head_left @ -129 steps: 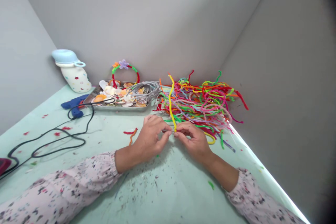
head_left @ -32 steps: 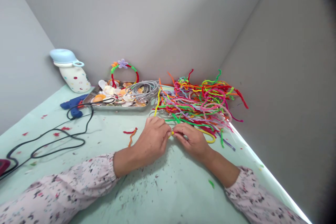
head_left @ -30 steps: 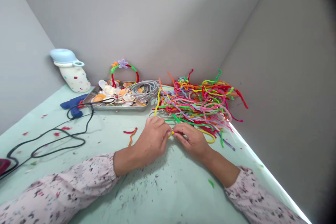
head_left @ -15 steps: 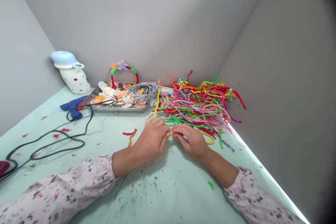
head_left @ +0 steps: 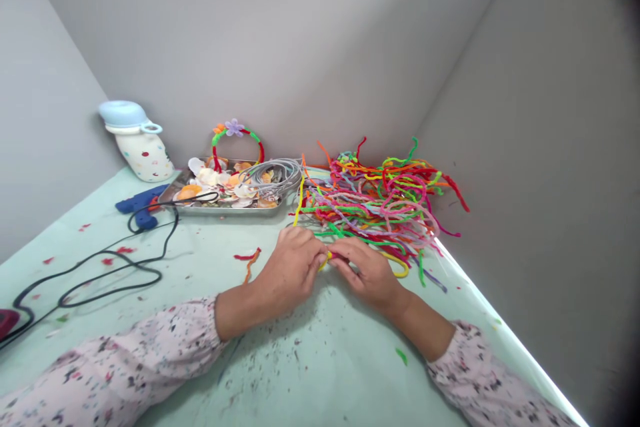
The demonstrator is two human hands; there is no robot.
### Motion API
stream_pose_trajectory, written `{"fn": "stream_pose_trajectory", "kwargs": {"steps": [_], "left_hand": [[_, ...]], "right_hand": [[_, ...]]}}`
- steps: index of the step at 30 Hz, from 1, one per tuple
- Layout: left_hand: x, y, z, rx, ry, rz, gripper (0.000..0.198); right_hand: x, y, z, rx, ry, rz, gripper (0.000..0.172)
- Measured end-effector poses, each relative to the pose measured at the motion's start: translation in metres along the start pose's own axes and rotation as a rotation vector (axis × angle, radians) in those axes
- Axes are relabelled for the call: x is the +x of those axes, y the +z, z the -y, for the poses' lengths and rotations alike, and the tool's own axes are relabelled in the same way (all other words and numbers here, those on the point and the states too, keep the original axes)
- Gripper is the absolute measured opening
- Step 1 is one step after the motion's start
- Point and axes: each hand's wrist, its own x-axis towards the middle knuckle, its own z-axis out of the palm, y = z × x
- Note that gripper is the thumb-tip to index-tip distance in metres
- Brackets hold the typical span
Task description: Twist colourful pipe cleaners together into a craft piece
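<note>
1. Yellow fuzzy stem [head_left: 329,255], count 1 at the fingertips, centre of the scene, over the table; most of it covered by the hands.
2. Hands, 2: left hand [head_left: 291,263] has thumb and fingers pinched on the stem; right hand [head_left: 367,271] likewise, tips nearly meeting the left's.
3. Another yellow length [head_left: 299,200], 1, sticks up behind the left hand; same piece or not, can't tell from where I stand.
4. Stem heap [head_left: 370,197], 1, far right; many colours, too tangled to count.
5. Scraps near the left hand, 2: red scrap [head_left: 245,257], orange scrap [head_left: 251,265]. Green scrap [head_left: 401,355], 1, near right.
6. Glue gun [head_left: 143,200], 1, blue, left; black cord [head_left: 163,255] looping near it.
7. Table [head_left: 345,353]: pale green cover, dark specks near, red bits left. Grey walls [head_left: 300,47] enclose it.
8. Metal tray [head_left: 225,211], 1, far: shells inside, uncounted; 1 grey wire coil [head_left: 280,177] over its right end.
9. Hoop [head_left: 261,147], 1, upright at the tray; 2 flowers on it, purple and orange.
10. Bottle [head_left: 145,157], 1, far left, blue lid on; contents hidden.
</note>
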Motion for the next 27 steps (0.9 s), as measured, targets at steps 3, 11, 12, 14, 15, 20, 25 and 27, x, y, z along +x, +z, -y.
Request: {"fn": "stream_pose_trajectory", "kwargs": {"steps": [3,11,12,14,15,20,25,27], "left_hand": [[-0.002,-0.004,-0.004,0.011,0.017,-0.068,0.016],[-0.008,-0.010,-0.008,-0.041,-0.005,-0.521,0.023],[-0.008,-0.009,-0.007,-0.055,-0.001,-0.515,0.022],[-0.008,-0.005,-0.004,-0.085,-0.003,-0.465,0.021],[-0.007,-0.003,-0.002,-0.095,-0.013,-0.442,0.021],[-0.005,0.004,0.004,-0.121,-0.039,-0.271,0.029],[-0.007,0.002,0.001,-0.168,-0.013,-0.270,0.017],[-0.009,0.002,-0.002,-0.172,0.048,-0.278,0.015]], "right_hand": [[0.000,0.001,0.000,0.016,0.013,-0.026,0.017],[0.001,0.001,-0.007,0.514,0.576,-0.455,0.012],[0.002,0.000,-0.007,0.580,0.585,-0.494,0.012],[0.003,-0.003,-0.004,0.654,0.552,-0.521,0.012],[0.004,-0.004,-0.002,0.661,0.520,-0.514,0.012],[0.002,-0.006,0.011,0.644,0.406,-0.479,0.013],[0.004,-0.012,0.021,0.691,0.382,-0.495,0.013],[0.006,-0.018,0.028,0.617,0.287,-0.473,0.014]]}}
